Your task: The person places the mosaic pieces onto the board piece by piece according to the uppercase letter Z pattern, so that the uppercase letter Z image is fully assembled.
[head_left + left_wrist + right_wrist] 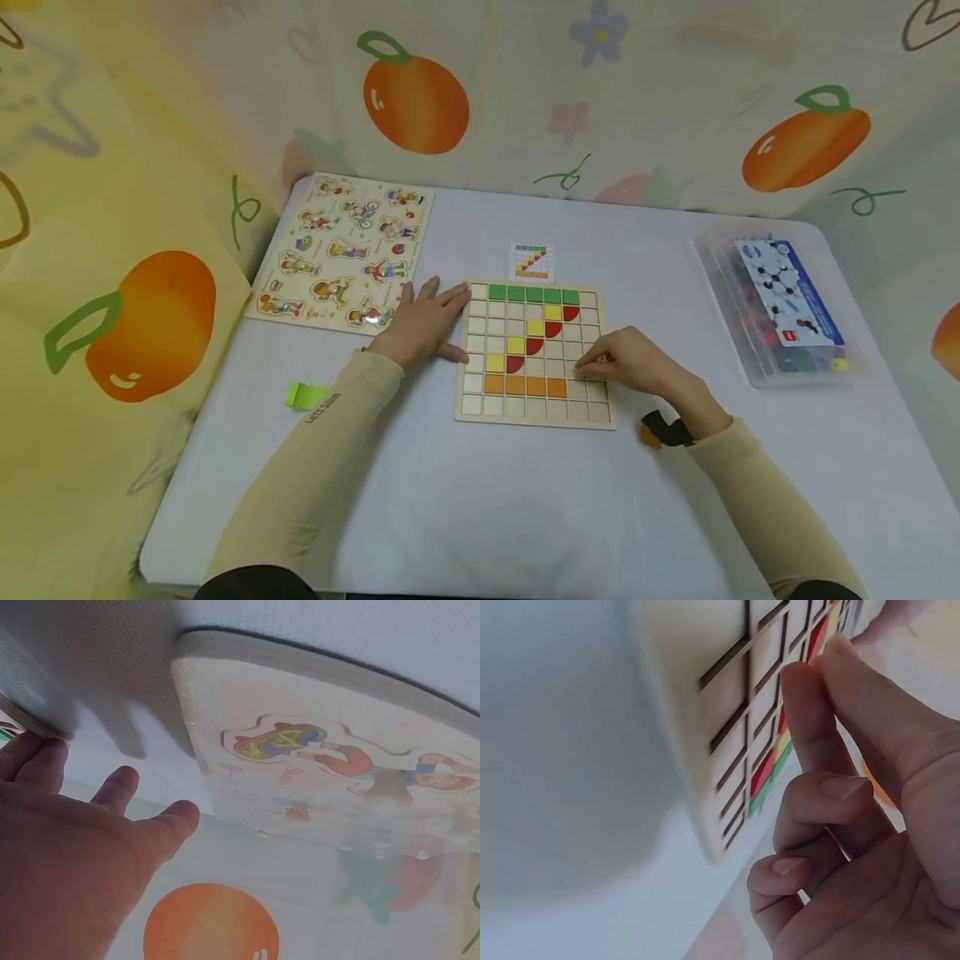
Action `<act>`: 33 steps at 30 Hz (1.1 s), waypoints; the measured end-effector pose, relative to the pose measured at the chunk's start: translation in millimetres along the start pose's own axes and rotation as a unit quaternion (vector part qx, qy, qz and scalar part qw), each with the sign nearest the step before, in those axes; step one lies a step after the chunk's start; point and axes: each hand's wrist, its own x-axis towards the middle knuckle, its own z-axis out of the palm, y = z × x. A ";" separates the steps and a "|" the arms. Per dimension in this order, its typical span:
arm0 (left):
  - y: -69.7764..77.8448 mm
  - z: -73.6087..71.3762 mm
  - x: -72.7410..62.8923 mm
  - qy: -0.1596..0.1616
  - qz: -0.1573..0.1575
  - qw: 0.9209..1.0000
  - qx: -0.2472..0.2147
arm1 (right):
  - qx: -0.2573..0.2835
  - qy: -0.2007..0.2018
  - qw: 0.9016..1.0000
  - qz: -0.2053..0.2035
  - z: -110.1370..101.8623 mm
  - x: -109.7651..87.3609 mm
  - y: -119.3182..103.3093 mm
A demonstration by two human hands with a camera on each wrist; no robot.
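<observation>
A wooden grid board (pixel 534 425) lies on the white table, with a row of green tiles (pixel 534 294) at its top. Yellow squares (pixel 516 345) and red quarter-rounds (pixel 535 346) step diagonally down to a row of orange tiles (pixel 536 386). Fingers spread, my left hand (pixel 423 325) rests along the board's left edge. My right hand (pixel 633 360) has thumb and index fingertips (pixel 799 679) together over the board, right of the orange row. Its other fingers are curled; I cannot tell whether a tile is pinched there. Behind the board lies a small pattern card (pixel 532 262).
A picture puzzle board (pixel 345 250) lies at the back left, close to my left hand. On the right stands a clear plastic box (pixel 780 317) with a blue label. A bright green piece (pixel 305 396) lies by my left sleeve, and an orange piece (pixel 649 436) below my right wrist.
</observation>
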 end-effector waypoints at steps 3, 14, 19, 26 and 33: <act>0.1 -0.1 0.1 -0.002 0.000 1.000 0.000 | -0.011 -0.004 1.000 0.016 -2.2 -8.3 5.5; -0.8 1.3 -1.1 0.003 0.001 1.000 0.006 | -0.032 0.017 0.999 0.038 -10.3 -45.5 28.3; -2.3 1.6 -0.8 0.003 -0.001 1.000 0.003 | -0.038 0.014 0.998 0.040 -11.8 -57.3 34.8; -2.3 1.9 -0.3 0.005 0.001 1.000 -0.003 | -0.011 -0.039 0.995 0.088 -9.0 -69.6 36.9; -1.0 2.1 -1.1 0.003 -0.001 1.000 -0.009 | -0.018 -0.061 0.993 0.100 -0.2 -80.1 29.7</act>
